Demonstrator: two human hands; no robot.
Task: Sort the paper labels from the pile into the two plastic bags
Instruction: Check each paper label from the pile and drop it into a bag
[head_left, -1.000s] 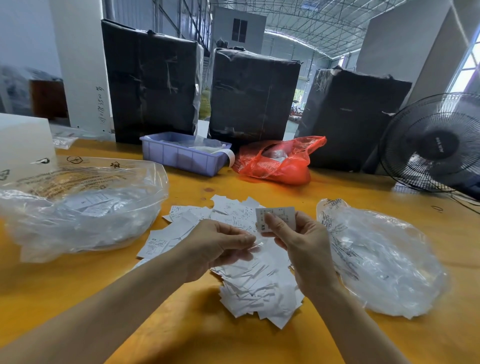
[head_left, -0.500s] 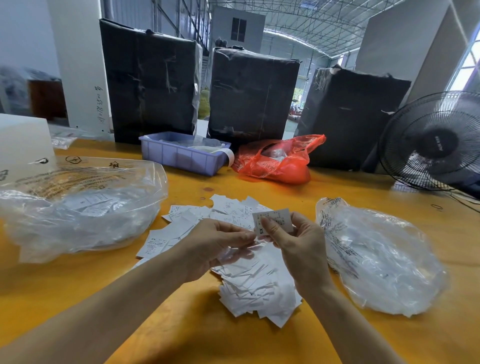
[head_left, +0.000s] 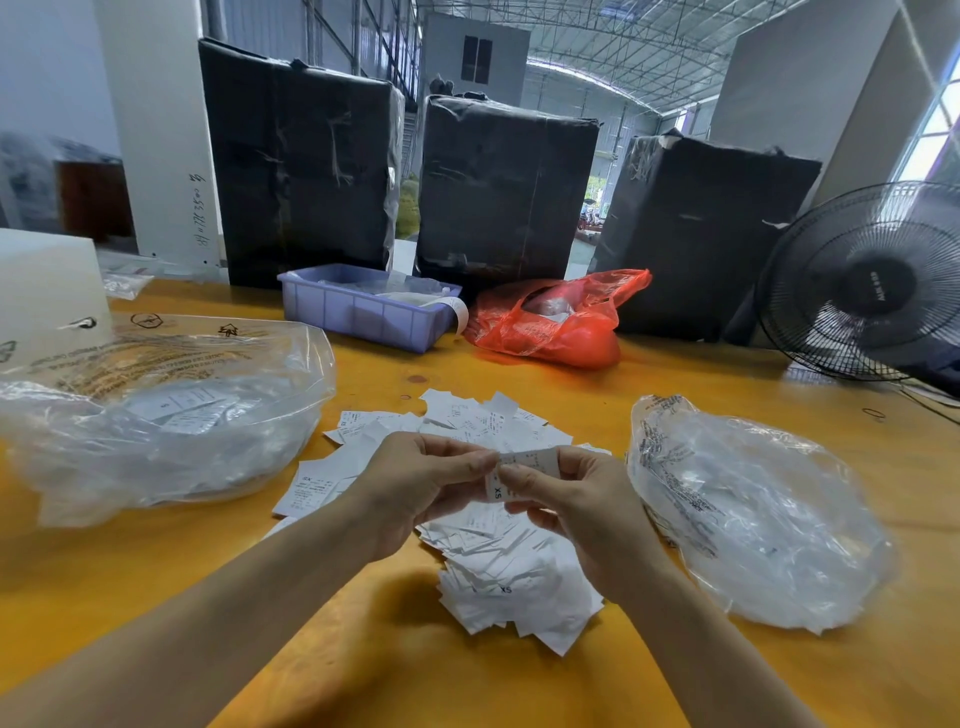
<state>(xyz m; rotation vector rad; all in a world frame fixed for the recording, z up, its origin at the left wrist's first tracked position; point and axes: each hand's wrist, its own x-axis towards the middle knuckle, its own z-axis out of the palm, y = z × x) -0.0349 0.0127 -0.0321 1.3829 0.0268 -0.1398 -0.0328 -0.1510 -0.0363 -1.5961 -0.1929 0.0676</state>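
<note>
A pile of white paper labels (head_left: 498, 577) lies in the middle of the yellow table (head_left: 389, 675). Above it, my left hand (head_left: 415, 483) and my right hand (head_left: 582, 514) meet, both pinching one small white label (head_left: 524, 462) marked XS between fingertips. A large clear plastic bag (head_left: 156, 415) with a few labels inside sits to the left. A smaller clear plastic bag (head_left: 753, 514) lies to the right, close beside my right hand.
A lilac plastic tray (head_left: 363, 312) and a red plastic bag (head_left: 556, 322) stand behind the pile. Three black-wrapped boxes (head_left: 504, 187) line the far edge. A black fan (head_left: 862, 286) stands at the right, a white box (head_left: 47, 280) at the far left.
The label my right hand held upright has come down and tipped flat, and my left hand's fingertips have closed onto its left end. Both hands sit slightly lower over the pile.
</note>
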